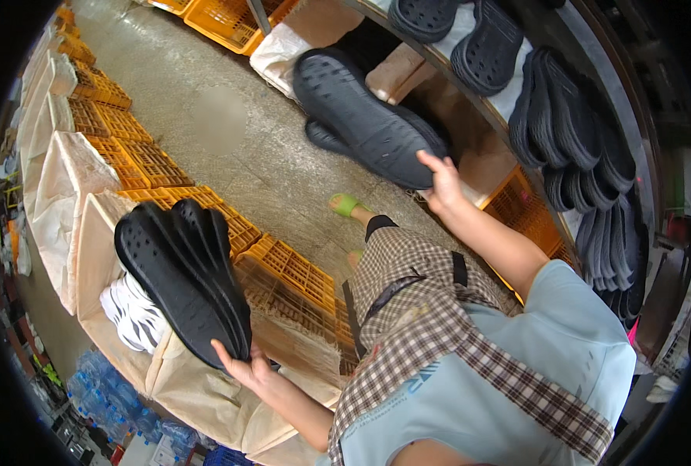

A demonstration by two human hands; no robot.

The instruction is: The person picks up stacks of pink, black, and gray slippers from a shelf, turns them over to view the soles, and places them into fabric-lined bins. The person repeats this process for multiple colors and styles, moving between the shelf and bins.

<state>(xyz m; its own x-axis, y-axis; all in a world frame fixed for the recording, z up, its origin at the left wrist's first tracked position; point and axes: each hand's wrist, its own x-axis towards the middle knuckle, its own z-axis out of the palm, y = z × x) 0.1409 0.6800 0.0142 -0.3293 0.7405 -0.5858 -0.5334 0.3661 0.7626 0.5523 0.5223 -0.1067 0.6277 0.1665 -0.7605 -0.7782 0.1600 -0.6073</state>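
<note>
My left hand [251, 368] grips the heel end of a fanned stack of black shoe soles [181, 291], with the thumb on top. The stack is above a cream cloth liner [95, 268], where white, black-striped pieces [132, 314] lie partly under it. At the right, my right hand [443, 185] is closed round the heel end of more black shoe soles [361, 124], held out over the floor beside the rack. Small holes dot their toe ends, and a second toe shows beneath the top one. Fingers under both bundles are hidden.
On the rack at the right, several black soles [559, 116] stand in overlapping rows. Yellow crates [140, 151] with cloth liners line the left. More yellow crates [229, 27] stand at the far end and under the rack. Clear plastic bottles [109, 392] are piled at lower left.
</note>
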